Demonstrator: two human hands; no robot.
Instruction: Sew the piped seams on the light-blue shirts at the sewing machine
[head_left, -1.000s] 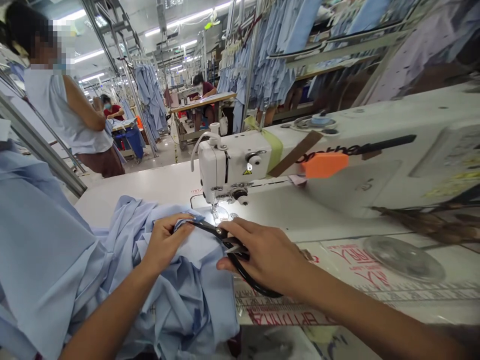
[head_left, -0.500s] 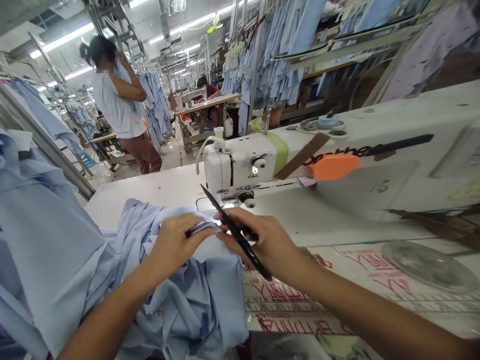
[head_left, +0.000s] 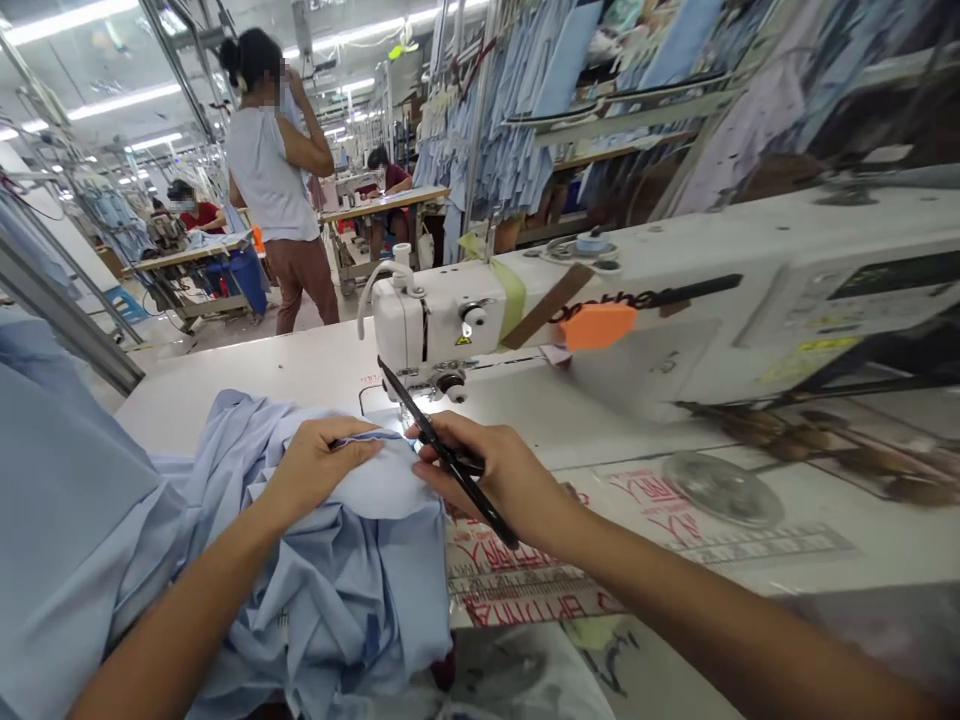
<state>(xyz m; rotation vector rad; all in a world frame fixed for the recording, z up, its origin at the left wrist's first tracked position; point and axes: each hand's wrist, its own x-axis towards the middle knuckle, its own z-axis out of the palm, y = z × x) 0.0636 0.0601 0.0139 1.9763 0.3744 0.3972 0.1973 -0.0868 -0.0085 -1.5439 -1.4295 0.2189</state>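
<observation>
A heap of light blue cloth (head_left: 330, 580) lies on the machine table and spills over its front edge. My left hand (head_left: 311, 465) pinches a folded edge of this cloth between thumb and fingers. Just to its right, my right hand (head_left: 480, 465) is closed around black scissors (head_left: 457, 465), their tip pointing up and to the left. The right fingertips are at the end of the cloth edge; whether they also grip it I cannot tell. Behind both hands stands a white sewing machine (head_left: 442, 315), its lit needle area partly hidden by the scissors and fingers.
More blue cloth (head_left: 60, 480) is piled at the left. An orange tag (head_left: 598, 327) is stuck on the machine arm. A clear ruler (head_left: 540, 580) lies along the table front. One person (head_left: 277, 170) stands beyond the table, and others sit at machines. Blue garments (head_left: 517, 120) hang behind.
The view has swung right, so the machine and table appear farther left. My left hand has drawn slightly away from my right fingers, and the pale cloth between them shows more.
</observation>
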